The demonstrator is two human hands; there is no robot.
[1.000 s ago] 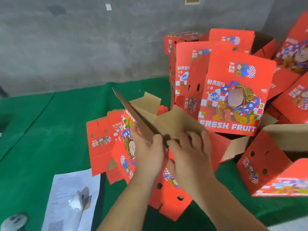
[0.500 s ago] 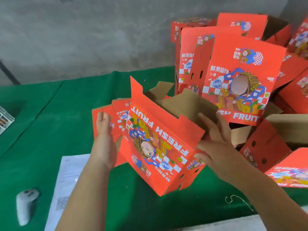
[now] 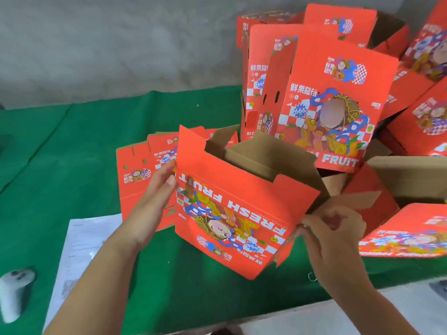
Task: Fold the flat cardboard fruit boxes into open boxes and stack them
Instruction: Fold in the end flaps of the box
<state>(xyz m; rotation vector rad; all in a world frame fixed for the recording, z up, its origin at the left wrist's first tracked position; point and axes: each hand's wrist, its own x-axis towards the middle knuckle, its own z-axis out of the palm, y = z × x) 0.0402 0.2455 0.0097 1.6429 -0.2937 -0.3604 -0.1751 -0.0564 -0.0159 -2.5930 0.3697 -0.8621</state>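
A red "FRESH FRUIT" cardboard box (image 3: 232, 211) stands opened out in front of me, its print upside down and its brown inside showing at the top. My left hand (image 3: 157, 187) holds its left edge, thumb on the printed face. My right hand (image 3: 331, 228) pinches the box's right corner next to a brown side flap. Flat red boxes (image 3: 137, 175) lie on the green table behind my left hand. Folded boxes (image 3: 329, 93) stand piled at the back right.
A green cloth covers the table (image 3: 72, 146). A printed paper sheet (image 3: 79, 243) lies at the near left, with a white-grey object (image 3: 14, 291) beside it. More red boxes (image 3: 411, 228) lie tipped at the right. A grey wall stands behind.
The box has been turned more upright and opened wider. My left hand moved from the flat boxes onto the box's left edge. My right hand dropped to its right corner.
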